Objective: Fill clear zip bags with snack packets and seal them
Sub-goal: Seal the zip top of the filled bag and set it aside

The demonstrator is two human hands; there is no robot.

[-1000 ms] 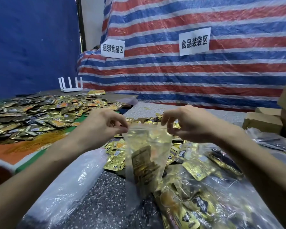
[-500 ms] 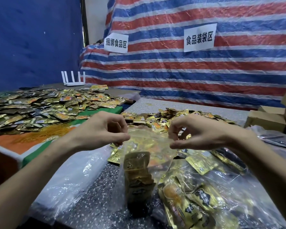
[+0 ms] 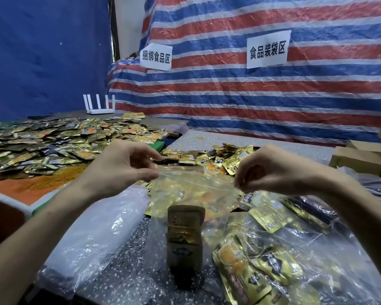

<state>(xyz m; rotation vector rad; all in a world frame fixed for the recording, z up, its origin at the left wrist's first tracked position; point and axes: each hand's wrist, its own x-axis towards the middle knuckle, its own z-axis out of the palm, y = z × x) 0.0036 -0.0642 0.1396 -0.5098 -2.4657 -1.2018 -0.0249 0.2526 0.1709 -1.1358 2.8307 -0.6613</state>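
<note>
A clear zip bag (image 3: 191, 194) with a red seal line hangs upright over the speckled table (image 3: 123, 274). Its top edge is stretched between my two hands. My left hand (image 3: 121, 168) pinches the bag's left top corner. At the right top corner my right hand (image 3: 271, 168) pinches the same edge. A stack of gold snack packets (image 3: 184, 241) stands inside the bag at its bottom. Behind the bag lies a heap of loose gold packets (image 3: 218, 159).
A large spread of gold packets (image 3: 53, 142) covers the table on the left. Filled clear bags (image 3: 273, 265) lie at the lower right, empty clear plastic (image 3: 92, 234) at the lower left. Cardboard boxes (image 3: 359, 159) stand at the right edge. A white router (image 3: 99, 105) sits at the back.
My hands have moved apart along the bag's top edge, stretching it wide. The bag with its packet stack has dropped lower toward the table.
</note>
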